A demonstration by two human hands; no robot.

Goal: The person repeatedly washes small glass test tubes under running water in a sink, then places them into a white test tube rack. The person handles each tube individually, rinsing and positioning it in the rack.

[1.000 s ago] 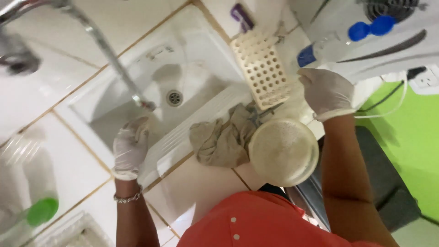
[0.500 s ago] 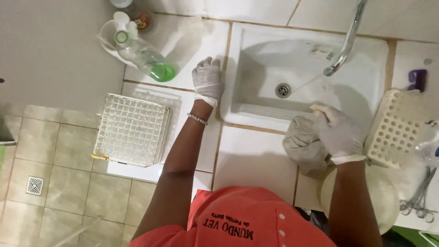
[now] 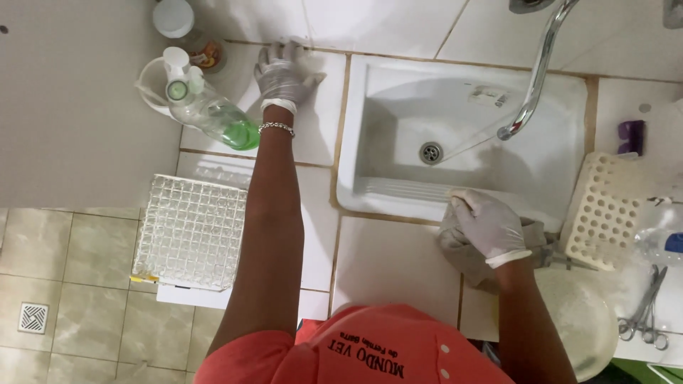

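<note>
At sink's (image 3: pixel 370 192) near rim, right hand (image 3: pixel 489 226) on crumpled cloth (image 3: pixel 466 256), no clear axis

Bright, even light; slight blur.

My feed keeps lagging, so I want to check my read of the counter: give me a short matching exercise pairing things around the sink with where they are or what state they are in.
Things:
1. left hand
2. right hand
3. clear bottle with green liquid
4. scissors

Places or states:
A. lying on its side, left of the left wrist
B. flat on the white tiled counter, left of the sink
C. on the counter at the far right edge
D. gloved, pressing a grey cloth at the sink's front rim

Pairs: 1-B, 2-D, 3-A, 4-C
</note>
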